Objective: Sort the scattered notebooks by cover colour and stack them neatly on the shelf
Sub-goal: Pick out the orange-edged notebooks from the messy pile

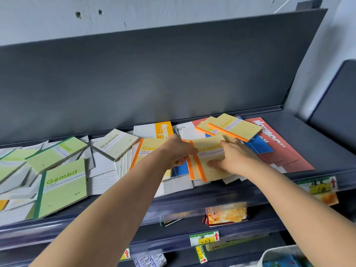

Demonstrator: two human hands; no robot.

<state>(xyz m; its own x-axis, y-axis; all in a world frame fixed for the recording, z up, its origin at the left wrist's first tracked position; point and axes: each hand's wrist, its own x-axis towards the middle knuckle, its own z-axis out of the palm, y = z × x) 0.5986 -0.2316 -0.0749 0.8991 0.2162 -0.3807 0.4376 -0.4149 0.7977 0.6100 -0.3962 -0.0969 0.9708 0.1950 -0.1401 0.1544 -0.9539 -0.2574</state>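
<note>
Near the middle of the shelf (317,135), close to its front edge, the left hand (179,151) has its grip curled round the orange spines of two yellow notebooks (210,160). The right hand (237,158) lies flat on the top cover with fingers spread, its grip wide and holding nothing. The two spines sit side by side rather than one over the other, so the pair is fanned, not squared. If it is lifted this way, the lower book may well slide out, since only the spine side is pinched. Loose white books (104,164) lie under and around the pair, some reaching the front edge. Dragging the pair instead of lifting it could push these over the lip onto the snack packet (225,214) on the shelf below. Toward the back right corner, another yellow pair (235,128) rests askew on a blue notebook (260,147) and red notebooks (285,151), so a careless right wrist could knock it off. Colour is a risk too: the cream notebook (115,143) near the back edge looks close to yellow, and the green notebooks (63,187) toward the left end are pale, so a hasty sort could mix them. One more yellow notebook (148,153) lies partly hidden under the left forearm and is easy to miss.
</note>
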